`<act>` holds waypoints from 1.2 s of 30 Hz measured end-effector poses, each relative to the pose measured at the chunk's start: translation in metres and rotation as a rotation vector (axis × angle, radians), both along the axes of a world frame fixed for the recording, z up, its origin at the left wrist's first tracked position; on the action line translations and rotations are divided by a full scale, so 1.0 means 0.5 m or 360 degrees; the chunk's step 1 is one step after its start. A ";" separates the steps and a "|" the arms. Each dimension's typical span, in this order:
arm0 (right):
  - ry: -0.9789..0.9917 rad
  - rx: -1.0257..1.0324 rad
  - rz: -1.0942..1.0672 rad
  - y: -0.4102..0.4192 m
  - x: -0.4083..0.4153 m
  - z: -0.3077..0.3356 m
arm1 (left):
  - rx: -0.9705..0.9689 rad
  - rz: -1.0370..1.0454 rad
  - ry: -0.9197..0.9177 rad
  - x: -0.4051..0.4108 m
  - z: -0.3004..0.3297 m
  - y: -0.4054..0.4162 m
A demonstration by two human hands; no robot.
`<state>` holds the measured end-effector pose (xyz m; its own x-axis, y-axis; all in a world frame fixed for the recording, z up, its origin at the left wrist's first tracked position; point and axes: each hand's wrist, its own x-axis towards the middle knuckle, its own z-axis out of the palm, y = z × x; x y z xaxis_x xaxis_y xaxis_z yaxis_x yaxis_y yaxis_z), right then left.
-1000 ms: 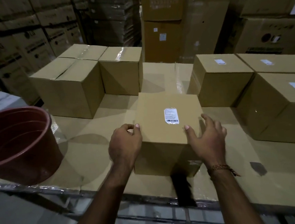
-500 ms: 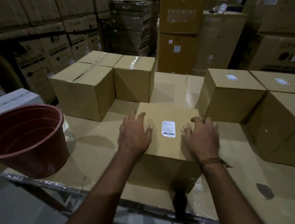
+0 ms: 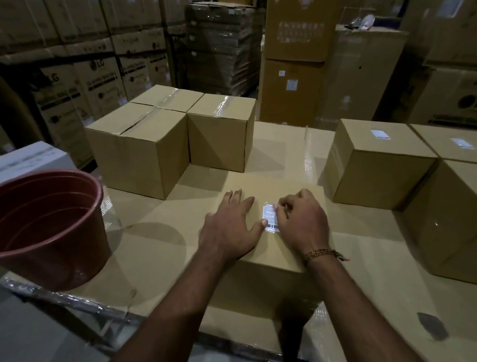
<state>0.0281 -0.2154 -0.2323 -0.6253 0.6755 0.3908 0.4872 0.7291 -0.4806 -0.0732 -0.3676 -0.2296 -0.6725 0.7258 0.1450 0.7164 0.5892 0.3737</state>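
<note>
Head view, stock entry. Box (image 3: 278, 184): plain brown carton on counter (image 3: 156, 245), directly under both grips. Label (image 3: 270, 217): white, barcoded, stuck on box top between the grips; long axis running near-to-far, slightly tilted, barcode end nearest. Left grip (image 3: 233, 230): wide, laid flat on box top, fingers spread and pointing away, thumb tip touching label's left edge. Right grip (image 3: 301, 221): narrow, fingers curled, tips pinching at label's right edge; beaded bracelet (image 3: 321, 253) at wrist. Red bucket (image 3: 50, 249): upright, well left of left grip. Three taped cartons (image 3: 142, 148): beyond left grip, touching one another. Labelled cartons (image 3: 374, 163): right of right grip, apart from box.
</note>
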 end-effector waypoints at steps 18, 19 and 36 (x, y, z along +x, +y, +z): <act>0.0059 -0.0173 -0.0101 0.021 -0.013 -0.002 | 0.0023 0.0027 0.0043 -0.002 -0.011 0.004; 0.0052 -0.0174 -0.0112 0.022 -0.015 -0.002 | 0.0024 0.0031 0.0045 -0.002 -0.011 0.004; -0.0059 -0.0036 -0.0084 0.017 -0.016 -0.003 | 0.0055 0.0048 0.0031 -0.003 -0.015 0.003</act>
<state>0.0198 -0.2069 -0.2339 -0.6023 0.7162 0.3526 0.5424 0.6912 -0.4775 -0.0748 -0.3659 -0.2371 -0.6909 0.6995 0.1828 0.7057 0.5975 0.3807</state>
